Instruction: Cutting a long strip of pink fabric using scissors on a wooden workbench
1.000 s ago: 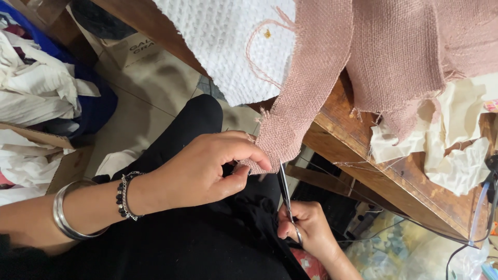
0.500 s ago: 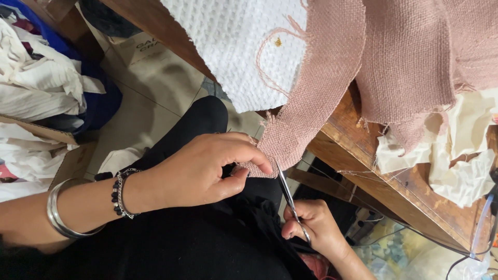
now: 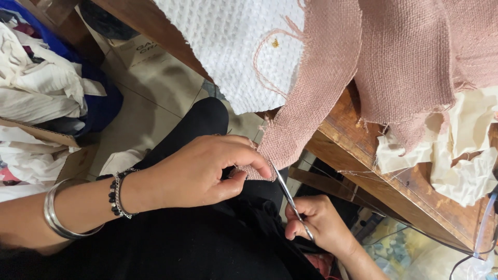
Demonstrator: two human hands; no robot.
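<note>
Left hand (image 3: 199,171) grip pinches pink strip (image 3: 311,98) end; right hand (image 3: 321,225) grips scissors (image 3: 288,194) beneath.

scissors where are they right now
In the head view the scissors sit low and right of centre, held in the right hand, blades pointing up to the pink woven strip that the left hand pinches.

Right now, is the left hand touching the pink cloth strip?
Touching. The head view shows the left hand pinching the end of the pink cloth strip between thumb and fingers, with no gap.
</note>
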